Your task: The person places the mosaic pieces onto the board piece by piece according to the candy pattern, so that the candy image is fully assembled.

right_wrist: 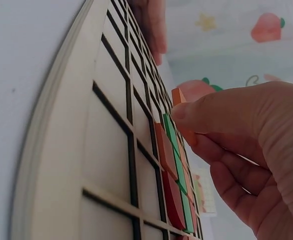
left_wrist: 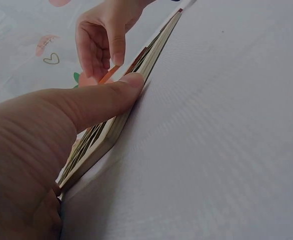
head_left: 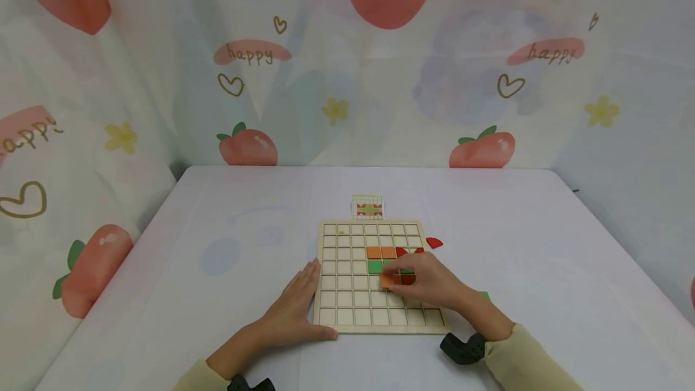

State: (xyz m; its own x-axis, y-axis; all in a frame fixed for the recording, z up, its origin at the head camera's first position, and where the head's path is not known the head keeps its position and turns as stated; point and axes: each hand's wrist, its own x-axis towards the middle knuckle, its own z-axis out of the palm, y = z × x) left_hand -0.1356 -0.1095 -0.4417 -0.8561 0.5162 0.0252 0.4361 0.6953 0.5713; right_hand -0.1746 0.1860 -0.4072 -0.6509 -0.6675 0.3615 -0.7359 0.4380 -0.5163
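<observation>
A wooden grid board (head_left: 344,299) lies flat, bearing orange tiles (head_left: 374,253), green tiles (head_left: 374,267) and red curved pieces (head_left: 408,279). My left hand (head_left: 290,312) rests along its left side with fingers extended, and the thumb (left_wrist: 104,100) presses on the front rim. Over the board's middle, my right hand (head_left: 431,279) pinches an orange tile (right_wrist: 177,95) between thumb and fingers. That tile is tilted above the grid, beside the green row. Some pieces to the right are partly covered by the right hand in the head view.
Behind the board lies a small pattern card (head_left: 369,207) showing a coloured design. A loose red piece (head_left: 434,242) is off the board's right edge, and a green piece (head_left: 485,295) shows partly past the right wrist. A patterned curtain (head_left: 358,77) hangs behind the white table (head_left: 255,198).
</observation>
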